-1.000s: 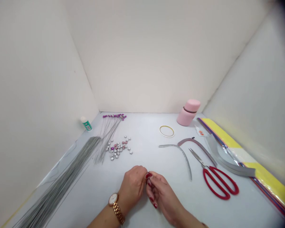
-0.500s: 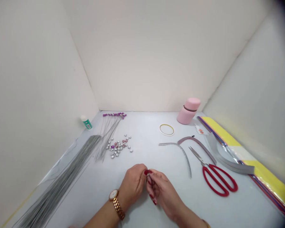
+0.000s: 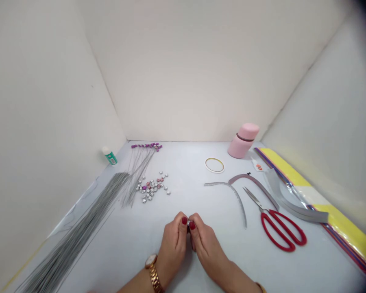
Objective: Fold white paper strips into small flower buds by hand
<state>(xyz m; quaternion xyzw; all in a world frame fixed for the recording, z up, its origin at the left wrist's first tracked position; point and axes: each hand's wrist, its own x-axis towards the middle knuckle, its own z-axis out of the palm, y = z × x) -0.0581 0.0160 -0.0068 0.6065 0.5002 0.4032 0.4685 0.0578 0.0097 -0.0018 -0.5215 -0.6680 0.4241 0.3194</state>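
Observation:
My left hand [image 3: 174, 240], with a gold watch at its wrist, meets my right hand [image 3: 208, 244] low in the middle of the view. Between the thumbs and fingertips of both hands is a tiny silver piece [image 3: 188, 223], mostly hidden. The fingers of both hands are curled closed around it. Up and to the left of the hands, small silver stars [image 3: 152, 190] lie in a loose group with a few pink and purple ones.
Red-handled scissors [image 3: 282, 230], curved grey strips [image 3: 239, 203] and yellow packets [image 3: 338, 219] lie at the right. Behind them stands a pink bottle [image 3: 243, 141]; a tape ring [image 3: 214, 171] is nearer the middle. Grey wires [image 3: 88, 228], purple-tipped stems [image 3: 146, 146] and a glue stick [image 3: 110, 156] occupy the left.
Both hands have turned so the thumbs lie side by side on top, and the right hand's fingers have curled in under. The small silver piece now shows between the thumbs.

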